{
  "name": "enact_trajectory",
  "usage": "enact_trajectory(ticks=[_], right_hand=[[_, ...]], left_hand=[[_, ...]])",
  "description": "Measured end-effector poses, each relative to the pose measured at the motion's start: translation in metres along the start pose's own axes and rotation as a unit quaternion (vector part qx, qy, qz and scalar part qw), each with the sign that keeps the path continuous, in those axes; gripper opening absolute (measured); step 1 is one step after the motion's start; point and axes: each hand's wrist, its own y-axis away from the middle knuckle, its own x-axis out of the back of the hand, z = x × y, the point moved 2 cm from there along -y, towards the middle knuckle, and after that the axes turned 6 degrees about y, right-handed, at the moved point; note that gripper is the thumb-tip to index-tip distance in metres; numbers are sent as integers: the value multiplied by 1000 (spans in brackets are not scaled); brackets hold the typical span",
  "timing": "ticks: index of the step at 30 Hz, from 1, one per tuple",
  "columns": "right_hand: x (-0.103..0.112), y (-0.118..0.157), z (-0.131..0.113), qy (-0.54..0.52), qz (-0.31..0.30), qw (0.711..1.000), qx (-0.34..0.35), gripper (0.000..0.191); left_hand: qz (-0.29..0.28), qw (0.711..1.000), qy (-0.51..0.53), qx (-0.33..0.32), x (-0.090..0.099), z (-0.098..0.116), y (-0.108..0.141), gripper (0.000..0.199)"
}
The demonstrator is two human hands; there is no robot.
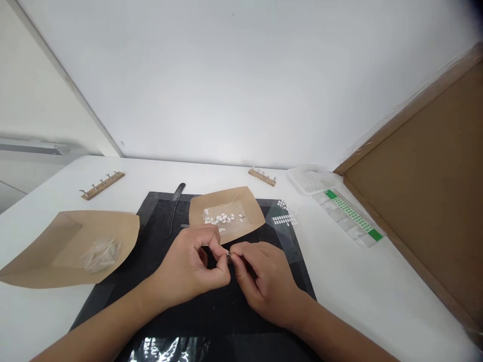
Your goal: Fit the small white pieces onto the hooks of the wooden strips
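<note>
My left hand (196,259) and my right hand (264,276) meet over a black mat (222,311). Between their thumbs and index fingertips is a tiny metallic piece (228,255), pinched from both sides. Fingertips cover most of it, so its kind cannot be made out. Just beyond the hands lies a brown paper tray (251,208) with small white pieces (223,218) on a clear plastic bag inside. A slim dark tool (177,198) rests on the mat to the left of this tray. Near the tray's left edge, a small metal item (184,225) is partly hidden by my left hand.
Another brown paper tray (68,236), at left, holds crumpled clear plastic (101,255). Two wooden strips with pegs, one left (102,186) and one behind (261,176), stand farther back. White oval stickers (285,220), a green-edged clear pack (352,216) and a cardboard panel (418,186) are at right.
</note>
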Motion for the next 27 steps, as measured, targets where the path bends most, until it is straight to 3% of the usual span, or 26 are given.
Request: enact_trajectory(ticks=[12, 20, 27], right_hand=[[2, -1, -1, -68, -56, 995, -47, 21], [0, 0, 2, -62, -61, 996, -25, 18], [6, -4, -1, -138, -96, 985, -42, 24]], left_hand=[[1, 999, 22, 27, -2, 0, 4, 16], [-18, 999, 34, 16, 0, 5, 1, 19], [-27, 998, 56, 23, 0, 4, 2, 20]])
